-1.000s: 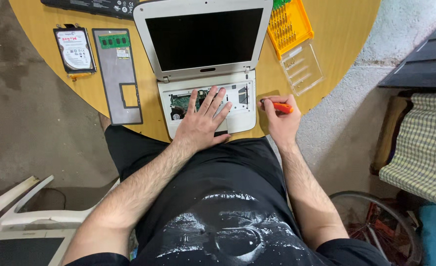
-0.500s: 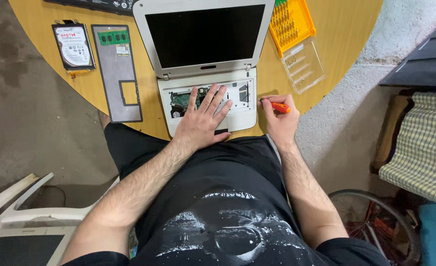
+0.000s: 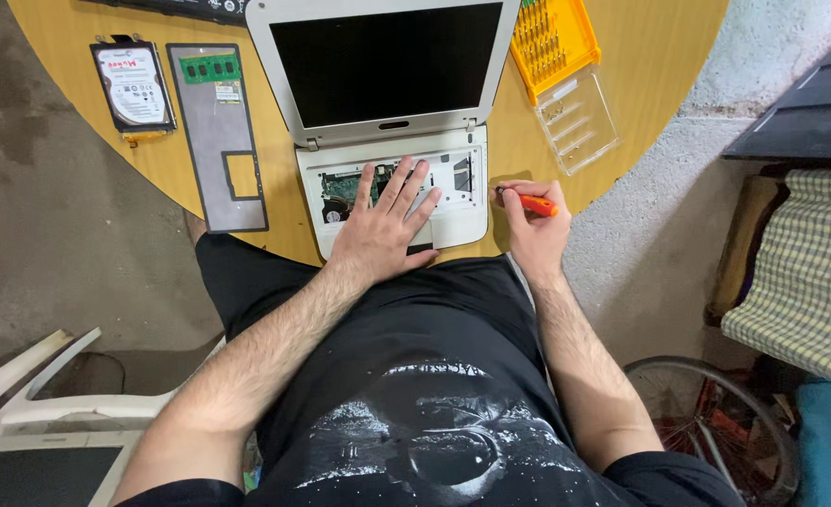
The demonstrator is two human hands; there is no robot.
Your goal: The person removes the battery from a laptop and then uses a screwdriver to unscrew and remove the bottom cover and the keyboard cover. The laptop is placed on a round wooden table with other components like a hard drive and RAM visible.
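The laptop is sitting on the round table. Left of the laptop, a keyboard frame and hard drive are lying; right of it, a bit case.

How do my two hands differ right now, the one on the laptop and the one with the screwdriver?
The left hand lies flat and open, fingers spread on the opened laptop base; the right hand is curled around an orange screwdriver. The left is on the laptop, the right beside it over the wooden table. Both are bare.

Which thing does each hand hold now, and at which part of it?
The right hand grips a small orange screwdriver by its handle. The left hand holds nothing; it lies flat on the open laptop base.
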